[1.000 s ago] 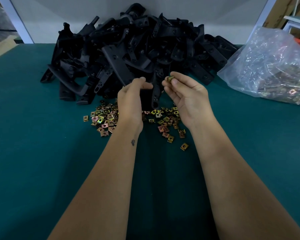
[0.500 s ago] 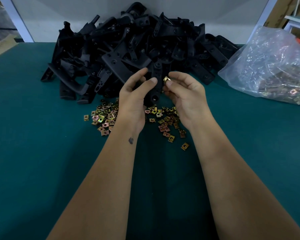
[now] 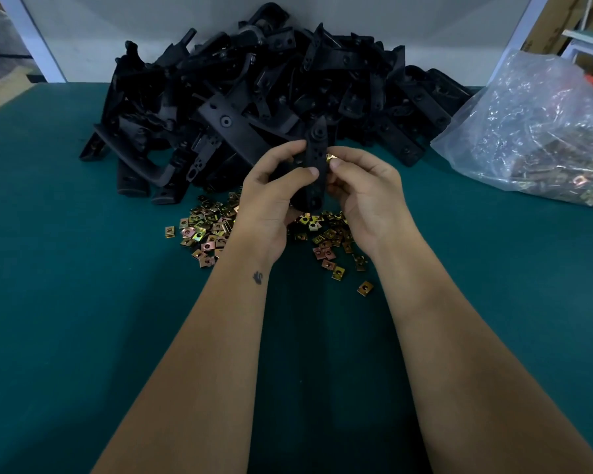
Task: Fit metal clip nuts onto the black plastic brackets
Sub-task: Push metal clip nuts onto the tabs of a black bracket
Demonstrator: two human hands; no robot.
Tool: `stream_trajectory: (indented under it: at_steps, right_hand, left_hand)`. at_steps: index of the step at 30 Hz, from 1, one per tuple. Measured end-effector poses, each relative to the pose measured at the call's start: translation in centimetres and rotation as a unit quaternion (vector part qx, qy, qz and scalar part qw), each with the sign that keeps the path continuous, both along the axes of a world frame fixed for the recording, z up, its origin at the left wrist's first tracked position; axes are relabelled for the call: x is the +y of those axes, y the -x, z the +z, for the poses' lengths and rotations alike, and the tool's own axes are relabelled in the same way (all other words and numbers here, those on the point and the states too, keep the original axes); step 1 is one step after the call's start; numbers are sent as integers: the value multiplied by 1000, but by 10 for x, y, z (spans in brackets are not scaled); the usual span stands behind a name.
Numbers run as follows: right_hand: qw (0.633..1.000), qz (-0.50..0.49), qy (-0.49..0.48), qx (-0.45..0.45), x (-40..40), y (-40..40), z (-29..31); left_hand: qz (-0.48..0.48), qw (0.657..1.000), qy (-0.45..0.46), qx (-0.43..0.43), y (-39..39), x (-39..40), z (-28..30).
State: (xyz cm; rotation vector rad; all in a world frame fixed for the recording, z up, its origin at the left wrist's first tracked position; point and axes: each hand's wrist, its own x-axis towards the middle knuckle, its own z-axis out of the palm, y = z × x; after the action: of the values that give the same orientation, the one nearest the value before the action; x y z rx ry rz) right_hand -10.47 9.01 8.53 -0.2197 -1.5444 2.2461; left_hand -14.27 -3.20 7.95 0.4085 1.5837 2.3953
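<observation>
- The left hand (image 3: 271, 196) holds a long black plastic bracket (image 3: 315, 162) upright, just in front of the heap of black plastic brackets (image 3: 254, 97).
- The right hand (image 3: 367, 196) pinches a small brass-coloured metal clip nut (image 3: 331, 158) against that bracket's right edge.
- Loose clip nuts (image 3: 206, 230) lie on the green surface (image 3: 65, 302) below both hands.

Bare forearms — small dark wrist tattoo (image 3: 257, 278)
</observation>
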Motion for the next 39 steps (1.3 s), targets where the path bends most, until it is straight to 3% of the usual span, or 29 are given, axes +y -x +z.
stream_trajectory:
  at_steps: [16, 21, 32, 39]
  right_hand:
    - [994, 36, 99, -31, 3, 0, -2]
    - [996, 26, 74, -44, 3, 1, -2]
    - [995, -30, -84, -48, -5, 1, 0]
    - [995, -38, -78, -51, -7, 1, -1]
  left_hand:
    - [-13, 999, 29, -3, -2, 0, 1]
    - [5, 999, 46, -1, -3, 2, 3]
    - [48, 990, 116, 59, 6, 4, -5]
    - [62, 981, 158, 92, 5, 6, -7]
